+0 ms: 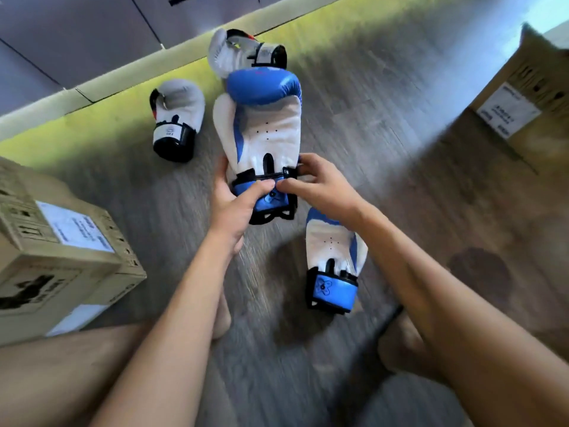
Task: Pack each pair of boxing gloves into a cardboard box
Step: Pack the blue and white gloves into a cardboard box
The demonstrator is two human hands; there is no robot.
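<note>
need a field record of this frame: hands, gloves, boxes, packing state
held blue glove: palm side to camera, cuff toward the person
left hand: grips its cuff
right hand: pinches the strap at that cuff
second blue glove: on the floor beside the right forearm, untouched
near white glove: on floor, left of held glove
far white glove: on floor, partly behind held glove
left box: closed, labelled
right box: blurred, open or closed unclear
packing state: no glove seen in a box

Daylight from upper right, soft shadows — motion blur, wide-angle edge warping.
</note>
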